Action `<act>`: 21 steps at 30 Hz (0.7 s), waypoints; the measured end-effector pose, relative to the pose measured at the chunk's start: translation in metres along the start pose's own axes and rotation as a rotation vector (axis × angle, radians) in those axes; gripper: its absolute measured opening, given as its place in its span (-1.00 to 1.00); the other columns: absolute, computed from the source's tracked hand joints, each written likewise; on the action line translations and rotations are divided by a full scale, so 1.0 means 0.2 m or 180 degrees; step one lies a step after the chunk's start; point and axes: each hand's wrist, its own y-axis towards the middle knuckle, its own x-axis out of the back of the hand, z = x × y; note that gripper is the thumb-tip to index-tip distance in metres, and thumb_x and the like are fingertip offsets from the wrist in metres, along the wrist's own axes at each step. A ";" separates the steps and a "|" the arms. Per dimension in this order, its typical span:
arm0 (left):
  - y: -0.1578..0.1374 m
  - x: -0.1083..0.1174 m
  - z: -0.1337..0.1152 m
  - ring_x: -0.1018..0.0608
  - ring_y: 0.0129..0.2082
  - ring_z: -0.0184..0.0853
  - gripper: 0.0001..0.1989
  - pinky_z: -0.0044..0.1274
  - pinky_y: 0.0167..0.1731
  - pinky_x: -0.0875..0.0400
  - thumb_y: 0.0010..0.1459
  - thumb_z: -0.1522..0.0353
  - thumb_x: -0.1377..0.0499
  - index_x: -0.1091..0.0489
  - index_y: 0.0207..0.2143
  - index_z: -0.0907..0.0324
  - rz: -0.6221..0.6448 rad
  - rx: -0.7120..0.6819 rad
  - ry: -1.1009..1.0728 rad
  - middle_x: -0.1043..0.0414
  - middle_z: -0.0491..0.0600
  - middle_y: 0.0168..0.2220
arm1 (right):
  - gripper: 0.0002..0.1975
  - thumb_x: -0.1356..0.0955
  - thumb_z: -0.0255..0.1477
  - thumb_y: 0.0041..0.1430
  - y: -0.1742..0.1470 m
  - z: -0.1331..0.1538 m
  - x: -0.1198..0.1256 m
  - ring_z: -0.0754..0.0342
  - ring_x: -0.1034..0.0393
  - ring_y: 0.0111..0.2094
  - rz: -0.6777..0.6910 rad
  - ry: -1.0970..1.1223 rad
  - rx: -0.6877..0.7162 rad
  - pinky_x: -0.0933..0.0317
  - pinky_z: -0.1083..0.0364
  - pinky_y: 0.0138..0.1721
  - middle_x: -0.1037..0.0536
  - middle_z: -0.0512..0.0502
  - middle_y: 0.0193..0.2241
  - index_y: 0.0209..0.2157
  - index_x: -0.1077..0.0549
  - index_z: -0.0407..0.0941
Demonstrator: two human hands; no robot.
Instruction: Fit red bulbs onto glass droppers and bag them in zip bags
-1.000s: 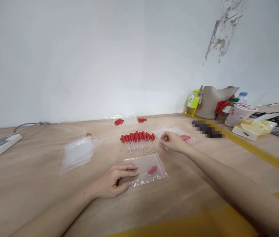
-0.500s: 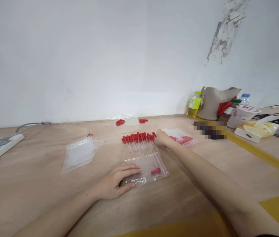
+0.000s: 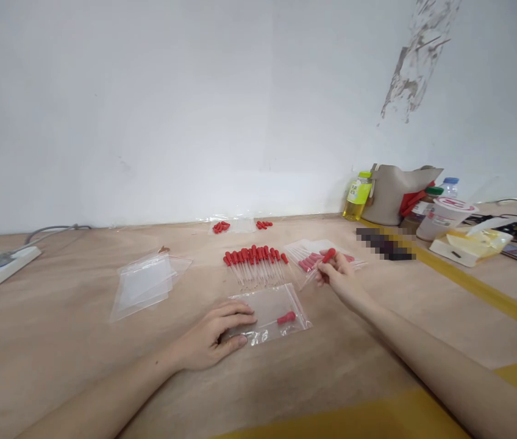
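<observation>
A clear zip bag (image 3: 267, 302) lies in front of me with one red-bulbed dropper (image 3: 286, 317) inside. My left hand (image 3: 224, 329) rests on the bag's left end, thumb apart and fingers stretched over the plastic. Between the fingertips of my right hand (image 3: 338, 274) is a glass dropper (image 3: 329, 255), red bulb up and thin tube slanting down to the left. Beyond the bag, a row of droppers (image 3: 256, 256) lies side by side, bulbs away from me. Close behind my right hand is a bag holding several droppers (image 3: 308, 262), partly hidden by that hand.
A stack of flat zip bags (image 3: 144, 283) lies on the left, near a power strip (image 3: 0, 274). Loose red bulbs (image 3: 222, 227) sit on plastic by the wall. At right stand a yellow drink bottle (image 3: 358, 196), a grey bag (image 3: 384, 194), a cup (image 3: 444, 218) and a tissue pack (image 3: 471, 246).
My right hand has moved right and toward me from the row's right end, carrying a dropper with it. My left hand has stayed on the bag.
</observation>
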 end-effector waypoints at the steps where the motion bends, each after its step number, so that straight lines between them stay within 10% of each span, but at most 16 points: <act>1: 0.00 0.00 0.00 -0.26 0.05 -0.25 -0.65 -0.36 0.04 -0.17 0.17 0.32 -0.02 -0.24 0.03 0.07 0.0006 0.0020 -0.0009 -0.24 0.00 0.04 | -0.61 -0.32 -0.38 -0.15 -0.02 -0.01 -0.01 0.21 -0.23 -0.64 -0.0057 -0.0014 -0.0009 -0.16 0.20 -0.64 -0.31 0.15 -0.58 -0.24 -0.11 -0.08; 11: -0.01 0.00 0.00 -0.26 0.06 -0.23 -0.56 -0.34 0.04 -0.18 0.15 0.29 -0.03 -0.13 0.10 0.07 -0.0052 0.0168 -0.0024 -0.21 0.00 0.07 | -0.53 -0.39 -0.37 -0.18 -0.12 -0.07 -0.10 0.16 -0.36 -0.58 -0.0107 0.0495 -0.0516 -0.29 0.14 -0.53 -0.33 0.17 -0.57 -0.28 -0.05 -0.03; 21: -0.01 0.00 0.00 -0.25 0.07 -0.22 -0.55 -0.31 0.04 -0.16 0.15 0.26 -0.03 -0.11 0.10 0.06 -0.0051 0.0255 0.0007 -0.21 0.00 0.07 | -0.66 -0.41 -0.33 -0.16 -0.10 0.04 0.03 0.25 -0.30 -0.55 0.1724 -0.0362 -0.1319 -0.18 0.22 -0.47 -0.41 0.06 -0.60 -0.32 -0.36 -0.20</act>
